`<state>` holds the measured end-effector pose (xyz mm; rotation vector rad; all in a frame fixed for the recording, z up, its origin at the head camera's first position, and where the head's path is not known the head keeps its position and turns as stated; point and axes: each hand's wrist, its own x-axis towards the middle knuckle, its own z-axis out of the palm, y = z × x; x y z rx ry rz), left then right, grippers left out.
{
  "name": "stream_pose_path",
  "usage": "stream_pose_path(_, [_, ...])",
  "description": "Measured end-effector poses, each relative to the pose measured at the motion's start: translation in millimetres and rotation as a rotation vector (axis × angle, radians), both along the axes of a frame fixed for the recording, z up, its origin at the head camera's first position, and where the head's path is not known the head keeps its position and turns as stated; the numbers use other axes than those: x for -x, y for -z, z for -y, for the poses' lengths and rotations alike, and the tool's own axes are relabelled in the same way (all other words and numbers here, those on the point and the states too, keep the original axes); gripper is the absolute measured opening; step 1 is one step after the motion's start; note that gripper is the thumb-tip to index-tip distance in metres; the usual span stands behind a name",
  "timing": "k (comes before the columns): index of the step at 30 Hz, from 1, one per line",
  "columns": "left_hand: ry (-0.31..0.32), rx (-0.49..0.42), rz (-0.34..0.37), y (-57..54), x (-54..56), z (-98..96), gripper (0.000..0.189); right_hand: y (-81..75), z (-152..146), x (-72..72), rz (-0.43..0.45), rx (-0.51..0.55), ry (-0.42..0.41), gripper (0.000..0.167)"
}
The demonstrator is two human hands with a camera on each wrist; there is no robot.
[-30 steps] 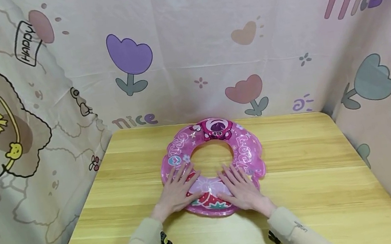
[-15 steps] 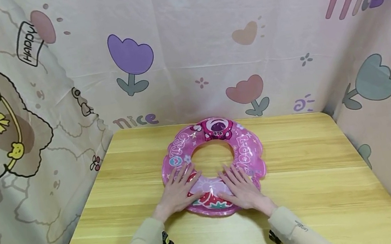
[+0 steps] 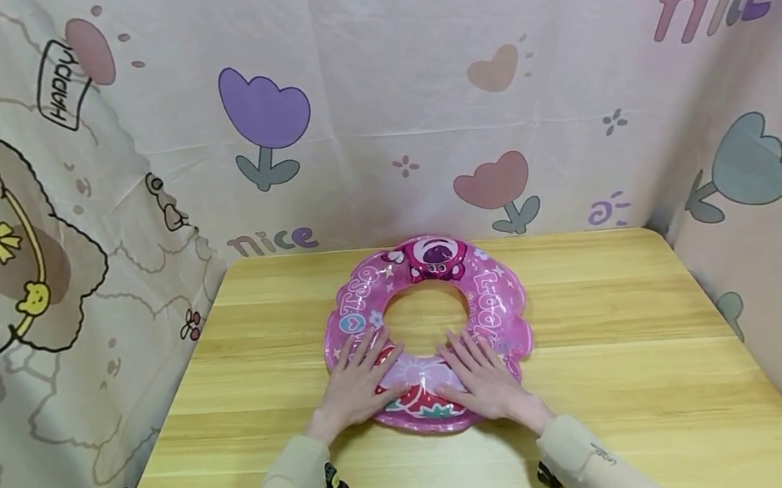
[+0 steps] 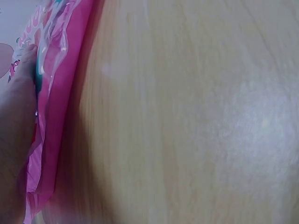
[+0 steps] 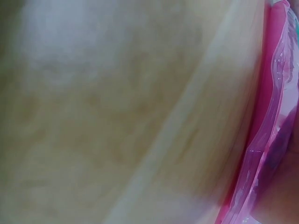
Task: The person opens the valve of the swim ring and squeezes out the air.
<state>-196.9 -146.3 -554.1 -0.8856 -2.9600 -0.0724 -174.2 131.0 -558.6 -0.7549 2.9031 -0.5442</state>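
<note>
At lower centre, the inflatable swim ring [image 3: 422, 381] was presumably steadied by the left hand [image 3: 354, 389] and right hand [image 3: 483, 378], spread flat.

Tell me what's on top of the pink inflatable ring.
On the pink inflatable ring rest the left hand and the right hand, with printed strawberries visible between them. Any print beneath the hands is covered.

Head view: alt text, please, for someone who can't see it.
A person's left hand and right hand rest, fingers extended, on the near side of a pink inflatable ring lying on a wood-grain table. Pale, cartoon-patterned cloth hangs behind and on both sides.
</note>
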Motion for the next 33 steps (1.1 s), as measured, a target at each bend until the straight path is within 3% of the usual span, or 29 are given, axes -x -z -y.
stream_pose_path(8, [-0.014, 0.0, 0.03, -2.0, -0.3, -0.7, 0.075, 2.8, -1, 1.7, -0.003, 0.035, -0.007, 0.079])
stream_pose_path(12, [-0.013, -0.003, 0.037, -1.8, -0.9, -0.8, 0.075, 5.0, -1, 2.6, -0.003, -0.007, 0.0, 0.079])
stream_pose_path(22, [-0.002, -0.07, 0.02, 2.8, -0.5, -0.5, 0.075, -4.6, 0, 0.3, 0.049, -0.021, 0.005, 0.078])
stream_pose_path(29, [-0.019, -0.059, 0.063, 1.6, 0.2, -1.4, 0.075, -6.4, 1, 0.1, 0.058, -0.048, 0.011, 0.077])
stream_pose_path(33, [-0.004, -0.1, 0.032, 4.5, -0.7, -0.5, 0.076, -3.4, 0, 1.5, 0.067, -0.03, 0.006, 0.078])
